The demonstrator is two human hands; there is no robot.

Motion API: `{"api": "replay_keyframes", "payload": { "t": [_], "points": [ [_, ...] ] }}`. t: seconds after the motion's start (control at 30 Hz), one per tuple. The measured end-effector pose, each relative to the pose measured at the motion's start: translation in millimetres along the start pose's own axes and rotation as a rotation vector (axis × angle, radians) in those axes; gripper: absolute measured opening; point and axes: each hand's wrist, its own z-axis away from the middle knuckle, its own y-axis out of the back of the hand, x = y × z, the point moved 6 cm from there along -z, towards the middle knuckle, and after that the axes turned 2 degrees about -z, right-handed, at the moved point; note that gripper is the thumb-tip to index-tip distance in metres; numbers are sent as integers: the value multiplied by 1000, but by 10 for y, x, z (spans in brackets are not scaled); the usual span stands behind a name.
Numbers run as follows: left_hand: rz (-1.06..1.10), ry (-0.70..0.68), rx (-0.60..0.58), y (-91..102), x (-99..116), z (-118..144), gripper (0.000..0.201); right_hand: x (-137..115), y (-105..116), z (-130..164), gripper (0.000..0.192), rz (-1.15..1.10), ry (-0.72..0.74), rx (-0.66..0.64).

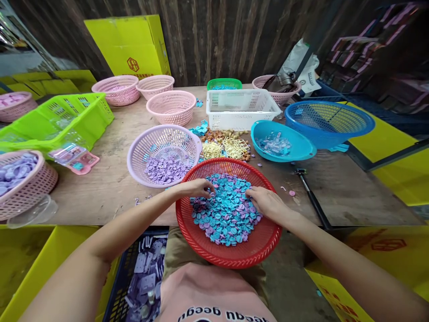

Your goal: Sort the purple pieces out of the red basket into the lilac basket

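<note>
A red basket point(229, 257) rests on my lap, tilted against the table edge. It holds a heap of small round blue and purple plastic pieces point(228, 210) with swirl-like patterns. My left hand point(201, 188) reaches over the basket's left side, its fingers curled at the pile's edge. On the opposite side, my right hand point(266, 202) has its thumb and fingertips pinched together at the heap. Whatever the fingertips of either hand hold is too small or hidden to tell. Just behind the red basket stands a lilac basket point(134, 156) with small purple pieces.
Brown and cream pieces point(231, 145) lie behind the red basket. A turquoise bowl point(288, 156) with clear bits, a white crate point(231, 120), a blue basket point(330, 138) and several pink baskets point(170, 112) stand around. A black-handled tool point(313, 197) lies right; a green crate point(90, 120) left.
</note>
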Motion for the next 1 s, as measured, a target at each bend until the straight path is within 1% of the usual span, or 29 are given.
{"api": "replay_keyframes", "payload": {
  "t": [0.07, 0.13, 0.23, 0.33, 0.4, 0.43, 0.5, 0.57, 0.6, 0.63, 0.67, 0.7, 0.73, 0.77, 0.8, 0.93, 1.0],
  "points": [
    [190, 57, -68, -54, 6, 30, 23, -22, -33, 30, 23, -22, 31, -50],
    [431, 131, -119, -118, 14, 51, 20, -52, -100, 54, 21, -13, 68, -92],
    [775, 219, -119, -187, 18, 42, 12, -74, -208, 57, 19, 15, 90, -93],
    [978, 262, -123, -245, 38, 1, 5, -65, -229, 40, 14, -43, 78, -79],
    [1041, 245, -149, -286, 105, -41, 9, -27, -145, 39, 10, -192, 45, -51],
    [1059, 228, -162, -308, 154, -67, 11, 1, -84, 45, 10, -314, 29, -40],
    [1051, 194, -181, -363, 269, -134, 12, 69, 32, 68, 13, -654, 3, -49],
    [948, 185, -149, -417, 367, -223, 13, 120, 100, 95, 18, -1040, 3, -127],
    [853, 189, -111, -439, 404, -272, 16, 137, 121, 104, 20, -1209, 10, -171],
    [731, 197, -60, -454, 435, -320, 20, 156, 137, 105, 21, -1336, 15, -198],
    [590, 200, 1, -461, 467, -366, 24, 180, 145, 97, 22, -1412, 14, -200],
    [443, 195, 64, -463, 502, -407, 27, 205, 142, 79, 22, -1434, 5, -185],
    [303, 186, 116, -470, 541, -441, 30, 229, 127, 53, 21, -1401, -14, -156],
    [174, 180, 155, -485, 575, -468, 33, 239, 102, 23, 19, -1317, -28, -132],
    [56, 181, 189, -504, 602, -487, 35, 233, 73, -9, 17, -1183, -30, -110],
    [-325, 193, 255, -594, 660, -510, 29, 126, -22, -114, 13, -449, 12, 24],
    [-431, 168, 228, -653, 685, -521, 31, 62, -76, -146, 20, -194, 19, 52]
  ]
}}
